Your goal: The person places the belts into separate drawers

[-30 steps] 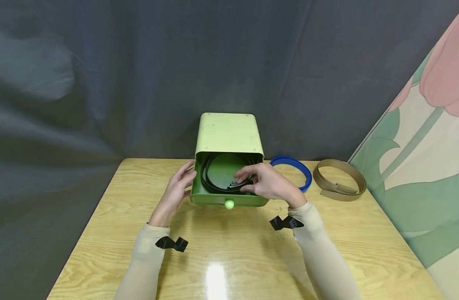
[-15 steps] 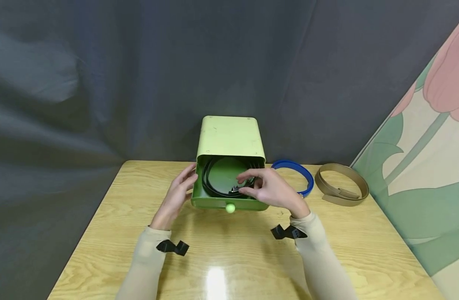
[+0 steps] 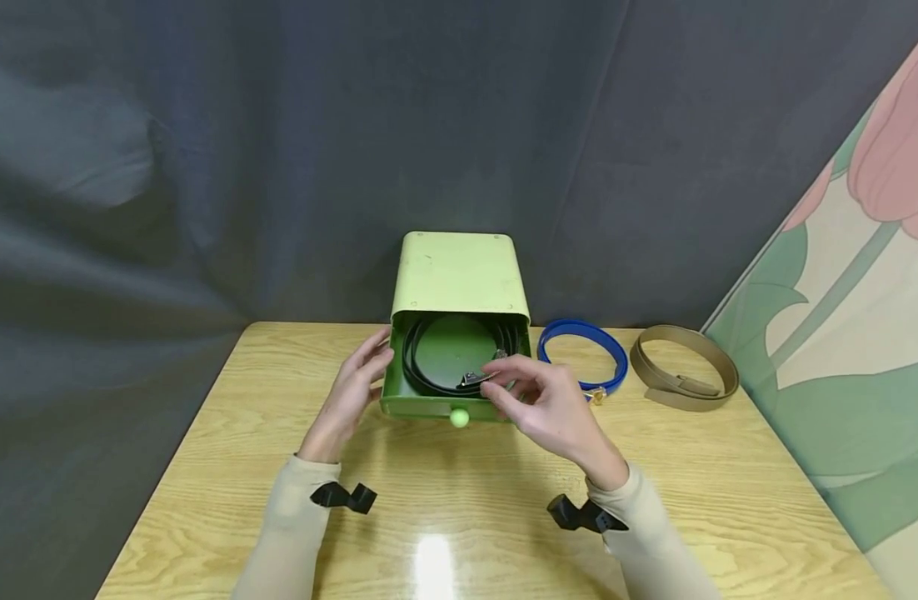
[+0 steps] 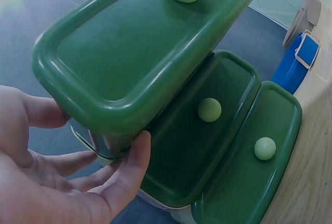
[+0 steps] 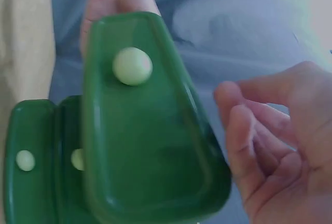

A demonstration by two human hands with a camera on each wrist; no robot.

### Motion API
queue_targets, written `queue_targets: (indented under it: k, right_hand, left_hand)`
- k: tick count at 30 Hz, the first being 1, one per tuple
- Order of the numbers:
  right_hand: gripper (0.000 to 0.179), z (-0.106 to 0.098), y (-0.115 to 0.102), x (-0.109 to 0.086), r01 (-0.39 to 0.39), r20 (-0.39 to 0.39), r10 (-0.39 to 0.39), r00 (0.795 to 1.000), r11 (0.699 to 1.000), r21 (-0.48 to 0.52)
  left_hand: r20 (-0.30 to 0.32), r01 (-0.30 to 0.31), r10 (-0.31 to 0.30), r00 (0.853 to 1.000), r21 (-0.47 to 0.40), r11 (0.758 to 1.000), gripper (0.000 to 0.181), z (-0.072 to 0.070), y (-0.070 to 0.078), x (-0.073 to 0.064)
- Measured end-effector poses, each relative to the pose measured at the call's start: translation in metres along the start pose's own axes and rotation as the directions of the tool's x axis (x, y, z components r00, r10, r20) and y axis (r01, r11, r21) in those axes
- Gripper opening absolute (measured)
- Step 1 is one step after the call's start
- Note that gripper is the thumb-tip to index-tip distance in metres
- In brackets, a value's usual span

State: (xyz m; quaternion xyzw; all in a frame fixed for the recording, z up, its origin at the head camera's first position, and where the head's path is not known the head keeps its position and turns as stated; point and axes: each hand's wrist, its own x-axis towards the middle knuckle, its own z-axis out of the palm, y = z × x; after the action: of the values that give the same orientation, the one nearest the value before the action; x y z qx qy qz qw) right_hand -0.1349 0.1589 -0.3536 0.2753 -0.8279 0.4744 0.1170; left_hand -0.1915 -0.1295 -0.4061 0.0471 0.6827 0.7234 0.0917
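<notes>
A black belt (image 3: 410, 354) lies coiled in the pulled-out green top drawer (image 3: 421, 407) of a small cabinet (image 3: 461, 271); its silver buckle (image 3: 470, 379) sits near the drawer's front. My left hand (image 3: 350, 387) is at the drawer's left side; in the left wrist view its fingers (image 4: 136, 154) rest along the side wall. Over the drawer's front right corner is my right hand (image 3: 560, 408), fingers loosely bent. The right wrist view shows its thumb and forefinger (image 5: 231, 97) close together with nothing between them, beside the drawer.
A coiled blue belt (image 3: 621, 362) with a gold buckle (image 3: 596, 395) lies right of the cabinet, and a brown belt (image 3: 725, 367) lies farther right. Two closed drawers (image 4: 181, 156) with round knobs sit below the top one. A dark curtain (image 3: 459, 125) hangs behind the wooden table (image 3: 444, 500).
My right hand has drawn back from the black belt toward the front right, uncovering more of the coil and the blue belt's gold buckle. My left hand keeps its place.
</notes>
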Motion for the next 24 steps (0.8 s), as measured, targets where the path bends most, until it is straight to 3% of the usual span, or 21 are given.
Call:
queue_targets:
  k: [6,11,24]
  right_hand:
    - [0.019,0.014,0.003,-0.010,0.143,-0.015,-0.143,0.990,0.989,0.020]
    - [0.026,0.032,0.010,-0.018,0.212,0.008,-0.212,0.977,0.977,0.031]
    - [0.027,0.061,0.032,-0.028,0.233,0.043,-0.229,0.972,0.965,-0.120]
  left_hand:
    - [-0.006,0.000,0.000,1.000,-0.015,1.000,0.061,-0.001,0.001,0.000]
    - [-0.009,-0.010,0.010,1.000,-0.005,1.000,0.061,-0.002,0.002,0.000]
    - [-0.001,-0.021,0.021,1.000,-0.011,1.000,0.062,-0.001,-0.003,0.000]
